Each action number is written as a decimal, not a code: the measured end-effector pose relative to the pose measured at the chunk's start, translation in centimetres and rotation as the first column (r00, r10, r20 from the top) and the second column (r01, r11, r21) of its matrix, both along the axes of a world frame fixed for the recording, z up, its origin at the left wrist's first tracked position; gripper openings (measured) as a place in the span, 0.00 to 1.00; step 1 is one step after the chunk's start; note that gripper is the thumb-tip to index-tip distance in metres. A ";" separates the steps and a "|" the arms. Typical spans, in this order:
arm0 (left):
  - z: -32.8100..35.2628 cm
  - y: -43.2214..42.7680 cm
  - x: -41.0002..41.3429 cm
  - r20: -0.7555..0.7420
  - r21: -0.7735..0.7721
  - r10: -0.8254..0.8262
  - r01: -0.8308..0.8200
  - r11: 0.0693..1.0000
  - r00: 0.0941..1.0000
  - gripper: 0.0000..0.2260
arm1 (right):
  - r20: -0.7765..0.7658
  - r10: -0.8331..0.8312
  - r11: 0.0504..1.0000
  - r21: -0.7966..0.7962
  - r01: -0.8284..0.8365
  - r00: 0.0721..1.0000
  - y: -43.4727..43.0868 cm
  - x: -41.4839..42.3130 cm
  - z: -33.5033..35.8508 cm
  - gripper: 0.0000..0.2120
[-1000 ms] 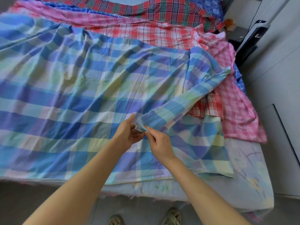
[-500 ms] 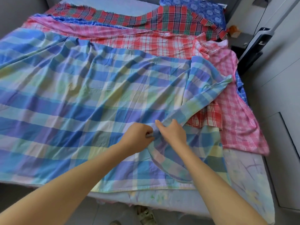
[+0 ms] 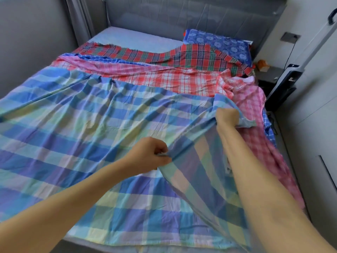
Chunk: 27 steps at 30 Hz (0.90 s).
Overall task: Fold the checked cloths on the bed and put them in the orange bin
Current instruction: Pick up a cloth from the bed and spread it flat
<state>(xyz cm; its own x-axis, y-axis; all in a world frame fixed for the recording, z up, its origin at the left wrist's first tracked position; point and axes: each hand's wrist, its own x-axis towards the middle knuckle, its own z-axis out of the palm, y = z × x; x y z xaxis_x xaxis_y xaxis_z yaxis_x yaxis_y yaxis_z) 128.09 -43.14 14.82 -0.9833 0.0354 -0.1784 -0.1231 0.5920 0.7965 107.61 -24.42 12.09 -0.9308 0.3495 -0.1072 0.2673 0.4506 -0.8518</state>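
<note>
On your right hand (image 3: 227,118) the fingers seem buried in the blue checked cloth (image 3: 91,125), which runs off view at left.

"Bright in here?"
"Yes, soft, even daylight. Hardly a shadow on the blue checked cloth (image 3: 91,125), and no glare."
"Sharp?"
"Mostly. The right hand (image 3: 228,117) and its forearm smear with motion, and the headboard (image 3: 182,15) bows at the wide-angle edges."

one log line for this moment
step: folding blue cloth | left hand: pinches edge | right hand: grips edge farther along | bin: not in view
</note>
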 end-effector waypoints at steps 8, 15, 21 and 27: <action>1.9 -12.7 6.0 0.109 0.206 0.552 -0.562 0.801 0.827 0.07 | -0.073 0.774 0.616 -0.142 -0.775 0.629 -22.6 8.3 6.2 0.08; -5.8 -19.6 8.7 0.128 -0.140 0.800 -0.788 0.599 0.586 0.08 | 0.262 0.702 0.705 -0.115 -0.700 0.663 -18.9 11.9 -4.3 0.12; -11.1 -19.8 6.6 0.055 -0.486 0.726 -0.617 0.619 0.685 0.05 | 0.404 0.564 0.764 0.076 -0.640 0.721 -13.4 10.6 -11.8 0.08; -14.6 -15.2 -1.5 0.004 -0.527 0.569 -0.481 0.700 0.823 0.06 | 0.430 0.538 0.697 0.258 -0.669 0.725 -10.5 7.7 -14.5 0.19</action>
<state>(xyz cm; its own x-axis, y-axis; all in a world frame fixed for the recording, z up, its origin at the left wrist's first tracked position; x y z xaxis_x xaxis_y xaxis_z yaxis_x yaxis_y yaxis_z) 126.55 -58.31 0.26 -0.7719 -0.6114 -0.1745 -0.6275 0.6881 0.3644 115.32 -34.87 -2.40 -0.8918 -0.2059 -0.4028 0.0292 0.8624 -0.5054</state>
